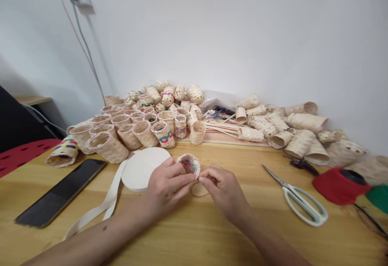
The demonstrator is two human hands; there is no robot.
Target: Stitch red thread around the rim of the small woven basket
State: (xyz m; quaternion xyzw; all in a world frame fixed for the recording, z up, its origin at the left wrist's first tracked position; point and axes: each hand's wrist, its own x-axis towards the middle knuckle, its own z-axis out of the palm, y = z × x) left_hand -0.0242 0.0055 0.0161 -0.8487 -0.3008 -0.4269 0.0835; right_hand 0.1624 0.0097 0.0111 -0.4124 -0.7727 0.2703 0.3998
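Note:
Between my hands is a small woven basket (190,161) with a pink-and-white stitched rim and coloured strips inside, its mouth tipped toward me. My left hand (169,183) is closed around its left side and near edge. Close to the rim, my right hand (223,187) is pinched, thumb against fingers; whether a needle is in that pinch is too small to make out. A loop of red thread (200,196) hangs beneath the fingertips over the table. Left of the basket lies a roll of white ribbon (138,173), its loose end trailing toward me.
Several woven baskets (145,133) with stitched rims stand at the back left. More plain baskets (300,142) pile up at the right, beyond scissors (298,201) and a red thread spool (336,186). A phone (60,193) lies at left. Thin bamboo strips (224,129) rest near the wall.

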